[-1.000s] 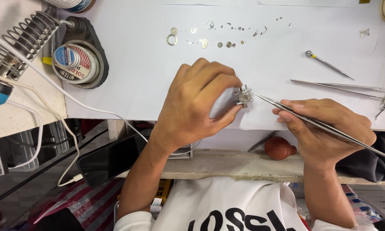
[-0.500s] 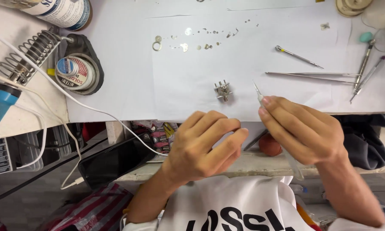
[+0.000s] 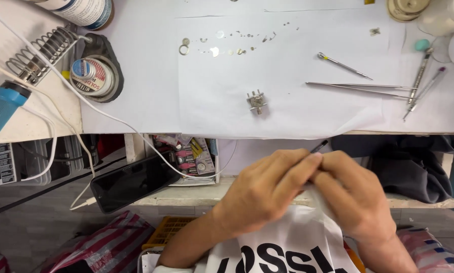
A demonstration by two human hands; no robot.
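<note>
My left hand (image 3: 262, 194) and my right hand (image 3: 356, 199) are pressed together below the table's front edge, over my white shirt. Their fingertips meet around a thin pair of tweezers (image 3: 320, 146), of which only the dark tip pokes out above the fingers. A fold of white shirt cloth shows between the two hands. A small metal watch part in a clamp (image 3: 257, 101) lies alone on the white paper sheet (image 3: 212, 111), well above both hands. A row of tiny metal parts (image 3: 227, 44) lies near the paper's far edge.
Several slim tools lie at the right: a screwdriver (image 3: 344, 65), long tweezers (image 3: 358, 88), two more drivers (image 3: 421, 81). At the left are a coil soldering stand (image 3: 37, 53), a blue iron handle (image 3: 2, 108), a round tin (image 3: 91, 76) and a dark phone (image 3: 131, 183) on the lower shelf.
Both hands have drawn back from the table toward my lap and come together. The clamped watch part, held a second ago, now lies free on the paper. The view has tilted downward.
</note>
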